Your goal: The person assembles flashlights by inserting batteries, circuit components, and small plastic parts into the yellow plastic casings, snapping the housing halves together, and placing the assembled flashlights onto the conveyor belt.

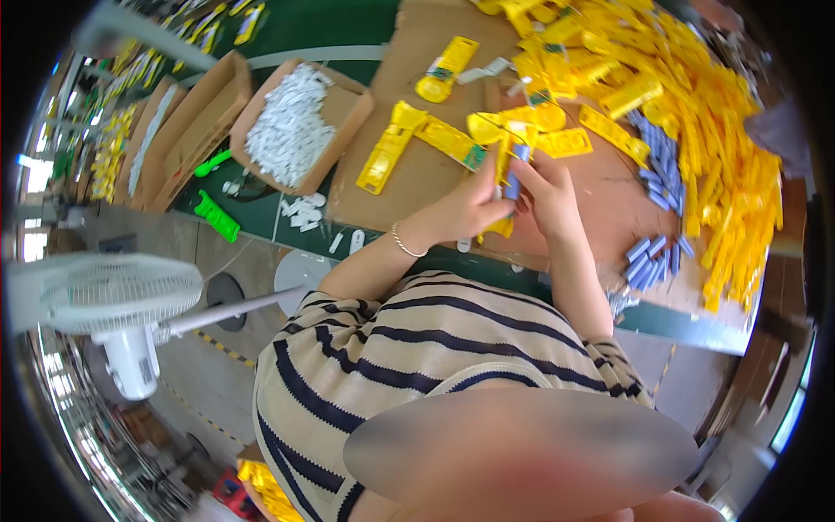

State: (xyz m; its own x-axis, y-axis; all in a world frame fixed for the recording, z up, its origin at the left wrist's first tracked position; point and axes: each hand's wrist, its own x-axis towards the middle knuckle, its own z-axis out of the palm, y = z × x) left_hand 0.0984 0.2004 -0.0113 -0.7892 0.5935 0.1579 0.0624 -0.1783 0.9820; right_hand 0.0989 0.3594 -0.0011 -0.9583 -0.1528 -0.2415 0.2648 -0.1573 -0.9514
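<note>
My left hand is closed around a yellow plastic casing, held upright over the near edge of the cardboard on the bench. My right hand is closed with its fingers on a blue cylindrical cell, which sits against that casing. The fingers partly hide both parts. Just beyond my hands lie several more yellow casings, one bearing a green circuit board. To the right of my right hand are loose blue cells, with another group beside the big yellow pile.
A large heap of yellow casings covers the right side. At the left, a cardboard box holds small white pieces. A green tool lies near the bench edge. A white fan stands at the left.
</note>
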